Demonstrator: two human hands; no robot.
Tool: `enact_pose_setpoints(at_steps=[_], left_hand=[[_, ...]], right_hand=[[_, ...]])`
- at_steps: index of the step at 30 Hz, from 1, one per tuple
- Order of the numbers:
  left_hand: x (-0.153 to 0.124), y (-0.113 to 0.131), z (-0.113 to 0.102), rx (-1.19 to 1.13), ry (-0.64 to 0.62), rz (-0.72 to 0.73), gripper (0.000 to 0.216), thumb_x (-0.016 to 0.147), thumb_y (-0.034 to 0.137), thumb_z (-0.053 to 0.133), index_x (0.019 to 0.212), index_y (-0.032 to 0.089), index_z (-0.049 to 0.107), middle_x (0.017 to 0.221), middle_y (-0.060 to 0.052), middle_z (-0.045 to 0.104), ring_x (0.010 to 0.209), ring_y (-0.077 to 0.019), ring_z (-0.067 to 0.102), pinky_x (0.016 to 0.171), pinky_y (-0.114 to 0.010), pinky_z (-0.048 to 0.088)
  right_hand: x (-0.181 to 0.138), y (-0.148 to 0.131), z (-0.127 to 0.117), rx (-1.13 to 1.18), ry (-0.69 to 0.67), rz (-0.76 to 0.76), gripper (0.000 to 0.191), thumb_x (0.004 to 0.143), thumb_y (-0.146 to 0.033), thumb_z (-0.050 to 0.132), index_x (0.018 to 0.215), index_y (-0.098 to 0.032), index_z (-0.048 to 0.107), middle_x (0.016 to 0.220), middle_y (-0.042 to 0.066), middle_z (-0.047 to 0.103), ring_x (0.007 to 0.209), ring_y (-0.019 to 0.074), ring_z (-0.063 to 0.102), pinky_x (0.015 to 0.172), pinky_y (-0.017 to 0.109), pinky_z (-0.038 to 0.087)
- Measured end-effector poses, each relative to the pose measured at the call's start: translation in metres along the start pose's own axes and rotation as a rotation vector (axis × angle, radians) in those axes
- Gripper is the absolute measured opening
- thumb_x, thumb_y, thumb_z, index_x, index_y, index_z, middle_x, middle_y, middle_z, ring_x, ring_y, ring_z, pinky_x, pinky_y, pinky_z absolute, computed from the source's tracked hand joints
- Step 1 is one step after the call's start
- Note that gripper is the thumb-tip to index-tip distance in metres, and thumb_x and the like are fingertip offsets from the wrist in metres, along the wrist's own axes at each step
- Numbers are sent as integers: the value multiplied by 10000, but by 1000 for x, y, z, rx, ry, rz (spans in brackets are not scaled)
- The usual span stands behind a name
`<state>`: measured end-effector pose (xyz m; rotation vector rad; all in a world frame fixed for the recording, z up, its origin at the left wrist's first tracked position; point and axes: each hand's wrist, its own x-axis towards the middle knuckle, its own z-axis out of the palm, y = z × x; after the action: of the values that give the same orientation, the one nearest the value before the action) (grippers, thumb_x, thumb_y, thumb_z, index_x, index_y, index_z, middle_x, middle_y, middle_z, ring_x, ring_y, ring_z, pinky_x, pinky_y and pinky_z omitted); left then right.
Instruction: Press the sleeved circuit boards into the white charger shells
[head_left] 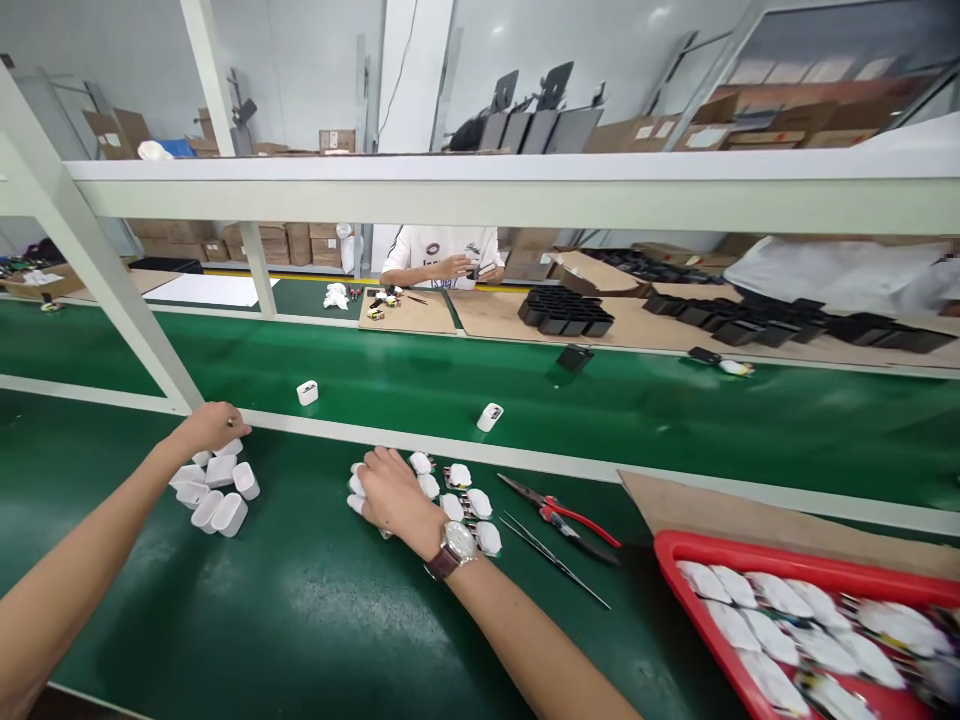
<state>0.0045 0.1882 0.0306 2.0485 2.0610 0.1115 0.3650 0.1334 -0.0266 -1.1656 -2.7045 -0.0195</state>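
My left hand (214,428) is at the back of a cluster of white plastic housings (229,512) on the green bench. Its fingers are curled; what they grip, if anything, is hidden. My right hand (394,495), with a watch on the wrist, reaches over the left side of a group of white-wrapped parts (478,503) with small wired boards. White covers show on its fingertips, which are spread and point down to the left. Something small peeks out below the palm. Red-and-black pliers (559,513) and metal tweezers (555,560) lie to the right of those parts.
A red tray (675,548) of more wrapped parts stands at front right, by a cardboard sheet (697,510). Beyond a pale rail, a green belt (397,375) carries two white housings (490,417) and a black case (574,358). A person (442,262) works opposite. A shelf beam (480,200) crosses above.
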Motion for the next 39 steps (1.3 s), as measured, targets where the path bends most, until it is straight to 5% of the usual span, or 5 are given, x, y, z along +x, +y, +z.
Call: enact_pose_setpoints(at_steps=[8,15,22,28,39], left_hand=[[-12,-2,3,63,-6,-9,608,692,701,753,1080,233,780,1214,-146,780,1126,-405,710,876,-379,545],[-12,6,6,61,32,-28,327,768,413,760,989,172,775,970,-158,818,1019,-402,751,871,-398,553],[-38,72,15,-112,108,216,299,922,460,653,1080,241,780,1074,-60,826,1012,-293,759,900,-328,559],[-89,139,78,-245,-20,448,171,959,352,657,907,259,791,928,-58,811,945,-278,744,830,-337,564],[-111,92,85,-607,-104,478,904,721,459,945,1519,310,547,1441,-114,624,1187,-314,671,994,-435,588]], right_hand=[[-72,-32,0,90,53,-164,356,967,-530,717,982,-177,676,1136,149,666,1062,322,589,954,509,531],[-95,-39,12,6,100,-249,165,913,-158,693,1077,-159,706,1323,144,648,1218,329,563,1078,489,514],[-96,-42,12,123,171,-96,348,1018,-422,655,1183,-117,627,1061,160,658,1023,331,625,931,526,588],[-107,-38,-6,304,-16,-190,394,941,-280,740,1296,-175,605,1411,144,598,1220,330,604,1054,505,578],[-117,-22,-9,358,-188,-205,606,815,-5,538,1404,-143,579,1664,105,444,1400,311,583,1125,454,562]])
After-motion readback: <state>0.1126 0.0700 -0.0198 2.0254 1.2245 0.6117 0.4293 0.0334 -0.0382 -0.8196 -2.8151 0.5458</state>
